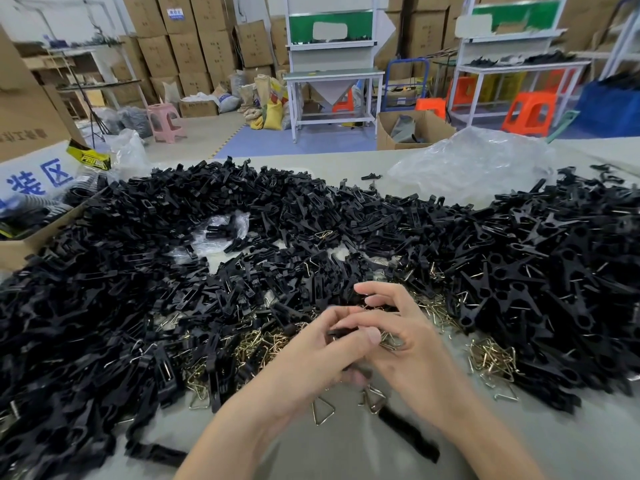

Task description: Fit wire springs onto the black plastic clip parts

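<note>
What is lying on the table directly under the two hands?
Loose triangular wire springs on the grey table. The left hand and right hand grip a black clip part, covering most of it and whatever lies beneath.

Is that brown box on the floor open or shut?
Open: the cardboard box has nothing covering its top, and dark stuff shows inside.

The black plastic clip parts point(138, 271) lie in a deep, loose heap across the counter point(346, 455). Brass-coloured wire springs point(258, 344), bent into triangles, lie scattered along its near edge. One clip part point(341, 331) is pinched between the left hand point(311, 355) and right hand point(405, 341).
</note>
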